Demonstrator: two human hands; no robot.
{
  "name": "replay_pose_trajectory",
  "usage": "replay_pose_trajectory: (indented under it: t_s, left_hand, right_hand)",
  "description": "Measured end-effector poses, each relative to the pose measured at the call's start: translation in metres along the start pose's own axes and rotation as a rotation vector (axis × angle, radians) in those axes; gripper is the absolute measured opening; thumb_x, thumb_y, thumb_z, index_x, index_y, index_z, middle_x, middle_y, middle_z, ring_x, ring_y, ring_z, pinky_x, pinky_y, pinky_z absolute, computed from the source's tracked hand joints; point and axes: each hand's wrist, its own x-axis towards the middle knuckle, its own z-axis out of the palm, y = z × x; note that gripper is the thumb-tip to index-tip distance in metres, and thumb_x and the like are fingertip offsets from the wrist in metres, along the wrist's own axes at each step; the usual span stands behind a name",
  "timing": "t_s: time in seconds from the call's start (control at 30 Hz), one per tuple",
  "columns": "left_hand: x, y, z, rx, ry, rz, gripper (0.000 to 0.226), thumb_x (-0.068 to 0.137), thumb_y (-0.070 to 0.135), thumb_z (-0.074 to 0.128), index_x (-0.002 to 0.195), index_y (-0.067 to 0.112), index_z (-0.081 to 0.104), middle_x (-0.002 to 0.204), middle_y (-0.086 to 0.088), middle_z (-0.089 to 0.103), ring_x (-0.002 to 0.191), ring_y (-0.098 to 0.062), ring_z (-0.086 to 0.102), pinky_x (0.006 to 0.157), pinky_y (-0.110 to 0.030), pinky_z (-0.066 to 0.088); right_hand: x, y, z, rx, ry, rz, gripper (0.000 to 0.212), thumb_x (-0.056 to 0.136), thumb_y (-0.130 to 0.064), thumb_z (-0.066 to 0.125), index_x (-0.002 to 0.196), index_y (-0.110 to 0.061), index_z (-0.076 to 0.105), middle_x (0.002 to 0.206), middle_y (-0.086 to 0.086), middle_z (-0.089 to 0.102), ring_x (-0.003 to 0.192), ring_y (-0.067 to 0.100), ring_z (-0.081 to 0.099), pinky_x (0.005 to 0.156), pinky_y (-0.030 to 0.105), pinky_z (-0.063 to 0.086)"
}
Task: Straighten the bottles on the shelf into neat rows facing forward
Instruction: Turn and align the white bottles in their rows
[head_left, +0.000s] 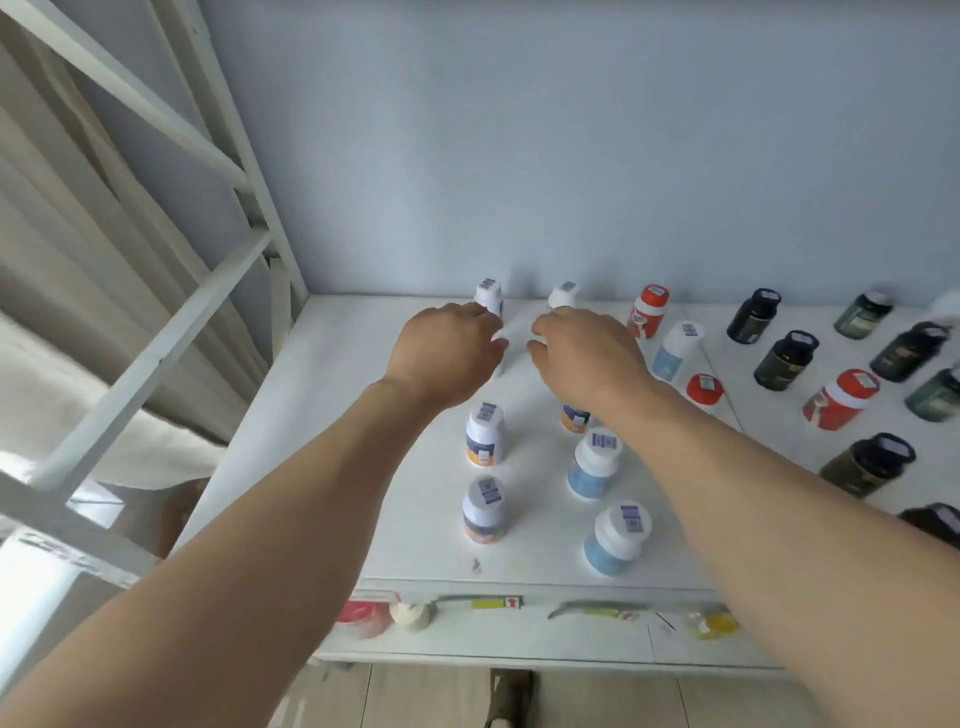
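The white shelf carries several small bottles. My left hand is closed around a white bottle at the back left; only its cap shows above my fingers. My right hand grips a second white bottle beside it, again with just the cap showing. In front stand two white bottles with orange labels in a column, and a third is mostly hidden under my right wrist. Light-blue bottles stand in another column. Red-capped bottles and dark bottles stand scattered to the right.
A pale wall closes the back of the shelf. White frame bars run along the left edge, with a curtain behind them. A lower ledge holds a red roll and small yellow items. The floor and a shoe lie below.
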Motion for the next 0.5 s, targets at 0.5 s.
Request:
replay_pose_trajectory:
  t_s: [0.5]
  left_hand:
    - [-0.175,0.102,-0.029,-0.122,0.035,0.079,0.036,0.086,0.036,0.041,0.084,0.015,0.070,0.080,-0.002,0.069,0.068,-0.030,0.065,0.052,-0.033,0.050]
  right_hand:
    - [-0.207,-0.013,-0.035,0.189,0.096,0.078,0.032,0.098,-0.038,0.049,0.105,-0.015,0.068,0.102,0.005,0.067,0.090,0.027,0.059,0.072,0.038,0.048]
